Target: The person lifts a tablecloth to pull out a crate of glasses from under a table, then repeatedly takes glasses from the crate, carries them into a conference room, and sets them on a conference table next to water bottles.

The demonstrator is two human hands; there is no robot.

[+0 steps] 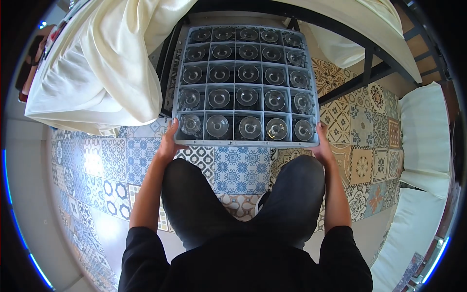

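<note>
A grey glass rack (233, 143), divided into square compartments, is in front of my bent knees. Stemmed glasses stand upside down in its compartments, their round clear bases up; one such glass (217, 126) is in the near row. At the near left corner, my left hand (170, 139) grips the rack, thumb on the side and fingers going underneath. My right hand (322, 141) holds the near right corner in the same way. The fingertips of both hands are hidden by the rack. Its far end reaches under a dark-framed table.
A cream cloth (116, 63) hangs down at the left. The table's black metal frame (369, 63) crosses at the right of the rack. White cloth-covered furniture (425, 131) lines the right side. Patterned tiles (243, 170) cover the floor. Part of another person (36, 63) shows at the far left.
</note>
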